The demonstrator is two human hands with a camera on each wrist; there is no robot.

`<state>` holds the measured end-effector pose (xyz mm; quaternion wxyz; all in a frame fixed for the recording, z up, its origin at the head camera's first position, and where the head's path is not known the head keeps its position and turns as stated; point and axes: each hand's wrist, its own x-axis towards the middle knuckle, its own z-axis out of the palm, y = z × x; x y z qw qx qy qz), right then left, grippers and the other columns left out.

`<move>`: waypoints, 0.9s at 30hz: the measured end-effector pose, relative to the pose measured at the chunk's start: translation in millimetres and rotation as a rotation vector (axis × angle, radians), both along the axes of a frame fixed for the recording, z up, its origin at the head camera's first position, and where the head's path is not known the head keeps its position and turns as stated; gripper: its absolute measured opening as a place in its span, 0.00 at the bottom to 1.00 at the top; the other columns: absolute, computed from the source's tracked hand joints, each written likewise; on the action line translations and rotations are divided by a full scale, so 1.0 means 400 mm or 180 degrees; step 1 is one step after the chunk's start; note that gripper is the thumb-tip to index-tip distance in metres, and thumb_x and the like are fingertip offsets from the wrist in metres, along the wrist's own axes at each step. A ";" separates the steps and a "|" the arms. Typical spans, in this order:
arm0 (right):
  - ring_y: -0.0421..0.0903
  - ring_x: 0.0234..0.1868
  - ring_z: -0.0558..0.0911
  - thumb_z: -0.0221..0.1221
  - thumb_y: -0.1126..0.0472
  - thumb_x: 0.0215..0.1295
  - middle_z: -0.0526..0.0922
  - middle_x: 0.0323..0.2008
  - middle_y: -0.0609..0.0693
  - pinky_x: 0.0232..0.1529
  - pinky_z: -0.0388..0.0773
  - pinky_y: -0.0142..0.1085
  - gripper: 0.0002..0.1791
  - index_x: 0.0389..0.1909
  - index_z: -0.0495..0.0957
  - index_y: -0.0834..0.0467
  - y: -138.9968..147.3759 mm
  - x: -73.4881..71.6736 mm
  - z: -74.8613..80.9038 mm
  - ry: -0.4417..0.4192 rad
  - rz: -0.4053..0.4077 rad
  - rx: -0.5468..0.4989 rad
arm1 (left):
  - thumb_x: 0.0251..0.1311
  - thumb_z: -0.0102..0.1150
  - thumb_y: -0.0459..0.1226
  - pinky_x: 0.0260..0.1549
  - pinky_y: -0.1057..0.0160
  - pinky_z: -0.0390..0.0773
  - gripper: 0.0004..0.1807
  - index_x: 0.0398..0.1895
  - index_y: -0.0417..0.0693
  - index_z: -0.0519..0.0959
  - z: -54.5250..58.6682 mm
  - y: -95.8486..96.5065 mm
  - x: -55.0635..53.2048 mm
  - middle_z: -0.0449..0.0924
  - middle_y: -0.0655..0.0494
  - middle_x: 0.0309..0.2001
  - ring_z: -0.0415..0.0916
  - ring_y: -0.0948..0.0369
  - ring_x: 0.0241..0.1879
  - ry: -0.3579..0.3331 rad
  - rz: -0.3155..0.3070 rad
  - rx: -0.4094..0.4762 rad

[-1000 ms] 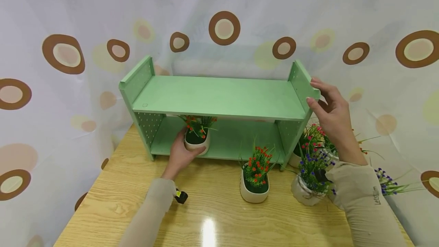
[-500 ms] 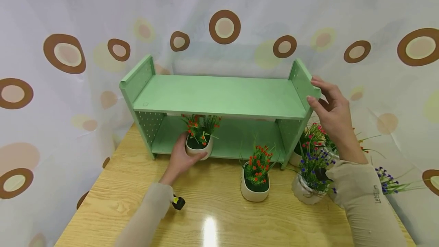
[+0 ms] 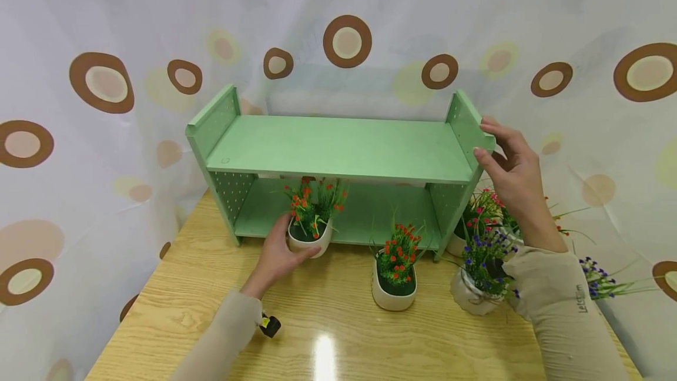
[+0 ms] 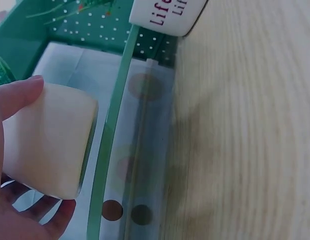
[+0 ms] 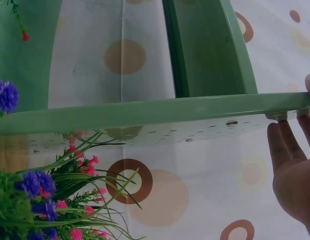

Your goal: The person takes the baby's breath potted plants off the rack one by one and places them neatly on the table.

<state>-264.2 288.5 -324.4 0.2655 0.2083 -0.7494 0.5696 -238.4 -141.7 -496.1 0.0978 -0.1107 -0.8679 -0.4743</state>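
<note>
My left hand (image 3: 277, 257) grips a white flowerpot (image 3: 311, 246) with red-orange artificial flowers, thumb on one side and fingers on the other. The pot overlaps the front edge of the lower board of a green two-tier shelf (image 3: 338, 146). In the left wrist view the pot's pale underside (image 4: 50, 140) shows, tilted, with the hand's fingers curled round it. My right hand (image 3: 510, 175) holds the top front corner of the shelf's right side panel (image 5: 145, 112), thumb inside and fingers outside. A second white pot (image 3: 394, 296) of red-orange flowers stands on the table before the shelf.
Right of the shelf, partly behind my right forearm, stand several more flowerpots, among them one with blue-purple flowers (image 3: 476, 296) and one with pink flowers (image 3: 483, 210). Everything rests on a wooden table (image 3: 180, 304). A circle-patterned cloth (image 3: 396, 28) hangs behind.
My left hand has drawn the held flowerpot toward me and slightly right, from inside the lower tier to the shelf's front edge. My right hand stays on the side panel.
</note>
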 end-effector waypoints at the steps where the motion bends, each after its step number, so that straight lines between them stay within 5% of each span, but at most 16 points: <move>1: 0.45 0.77 0.66 0.59 0.70 0.74 0.69 0.75 0.52 0.64 0.70 0.22 0.25 0.70 0.73 0.61 0.000 0.000 0.000 -0.0006 -0.0004 0.0001 | 0.48 0.82 0.50 0.68 0.41 0.69 0.54 0.77 0.45 0.63 0.000 0.000 0.005 0.70 0.44 0.71 0.69 0.45 0.70 0.0005 -0.0006 -0.0011; 27: 0.44 0.78 0.65 0.58 0.70 0.74 0.68 0.76 0.53 0.62 0.70 0.22 0.26 0.71 0.73 0.60 0.001 0.004 -0.001 -0.0038 -0.0062 0.0037 | 0.48 0.80 0.56 0.71 0.32 0.59 0.65 0.83 0.43 0.51 0.012 0.019 0.120 0.56 0.41 0.80 0.56 0.38 0.78 -0.0487 -0.0115 -0.0227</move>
